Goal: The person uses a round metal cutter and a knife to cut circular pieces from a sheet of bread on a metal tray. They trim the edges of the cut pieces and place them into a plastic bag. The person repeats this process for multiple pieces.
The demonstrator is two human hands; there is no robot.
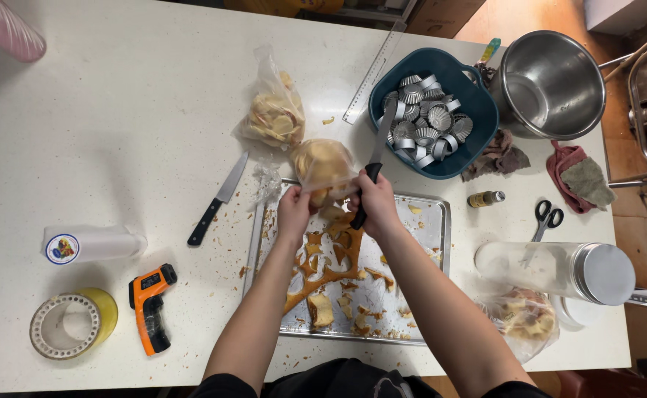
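Observation:
My left hand [294, 209] grips the lower edge of a clear plastic bag [322, 163] filled with pale pastry pieces, held over the far end of a metal baking tray [435, 221]. My right hand [376, 200] is closed on the black handle of a knife [379, 140] whose blade points away toward the blue basket. Both hands meet at the bag's mouth. On the tray lies a sheet of browned pastry scrap [331, 269] with round holes cut out, plus loose crumbs.
A blue basket [478, 129] of fluted metal moulds and a steel bowl [552, 81] stand at the back right. A second bag of pastry [273, 114], another knife [219, 199], an orange infrared thermometer [150, 306], scissors [547, 218], a ruler [373, 70] and jars surround the tray.

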